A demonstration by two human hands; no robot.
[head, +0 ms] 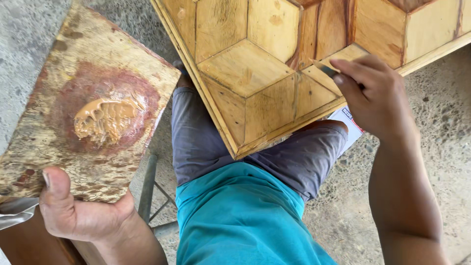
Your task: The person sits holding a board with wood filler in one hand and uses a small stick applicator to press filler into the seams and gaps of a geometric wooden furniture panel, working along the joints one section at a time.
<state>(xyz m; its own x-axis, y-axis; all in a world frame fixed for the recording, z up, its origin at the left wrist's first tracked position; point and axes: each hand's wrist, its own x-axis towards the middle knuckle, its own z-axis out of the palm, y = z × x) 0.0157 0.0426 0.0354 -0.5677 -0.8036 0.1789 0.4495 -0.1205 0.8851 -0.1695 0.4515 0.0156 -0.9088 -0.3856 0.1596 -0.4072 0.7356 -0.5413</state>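
My left hand (78, 208) grips the near corner of a stained wooden board (44, 132), thumb on top. A blob of tan wood putty (105, 118) sits in a reddish patch at the board's middle. My right hand (375, 95) holds a small flat scraper (325, 68) and presses its blade on a wooden panel (255, 73) inlaid with hexagon and cube shapes. The panel rests tilted over my knees.
My lap shows grey shorts (206, 142) and a teal shirt (240, 216). A white printed package (349, 125) lies under the panel by my right knee. Rough concrete floor (441, 122) surrounds me. Metal stool legs (147, 186) show below the board.
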